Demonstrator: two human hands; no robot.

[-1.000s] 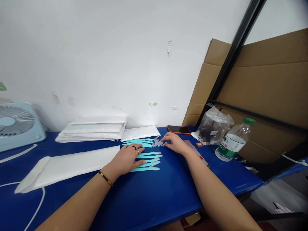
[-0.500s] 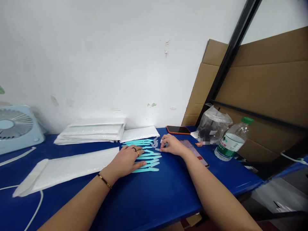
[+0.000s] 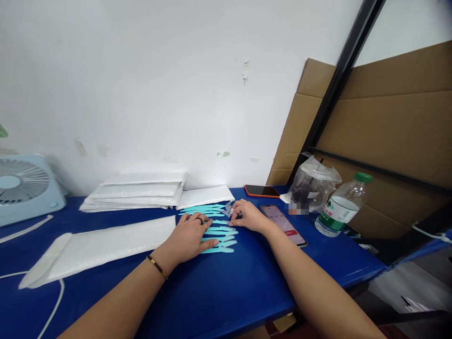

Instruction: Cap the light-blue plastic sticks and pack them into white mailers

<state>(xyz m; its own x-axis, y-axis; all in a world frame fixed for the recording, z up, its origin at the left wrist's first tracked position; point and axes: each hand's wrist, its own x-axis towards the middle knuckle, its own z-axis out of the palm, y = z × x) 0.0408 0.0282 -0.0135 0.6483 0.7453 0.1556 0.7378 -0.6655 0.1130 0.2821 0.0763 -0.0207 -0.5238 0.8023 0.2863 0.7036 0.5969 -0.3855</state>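
Note:
Several turquoise eyebrow razors (image 3: 226, 238) lie side by side on the blue table, tips pointing right. My left hand (image 3: 189, 239) rests over their handles with its fingers spread, hiding the handle ends. My right hand (image 3: 249, 215) pinches a small clear blade cap at the tip of one razor, just right of my left fingertips. The cap is mostly covered by the fingers. A few loose clear caps (image 3: 228, 206) lie behind my right fingertips. Farther back, more turquoise razors (image 3: 201, 208) are laid in a bunch.
White padded mailers (image 3: 132, 190) are stacked by the wall, and a long one (image 3: 116, 240) lies at left beside a fan (image 3: 31, 188). A lit phone (image 3: 284, 226), an orange-edged phone (image 3: 262, 190), a bagged cup (image 3: 312, 181) and a water bottle (image 3: 341, 207) stand or lie at right.
My right hand has moved a little left, toward the razor tips, uncovering more of the lit phone. My left hand has slid slightly right over the razors.

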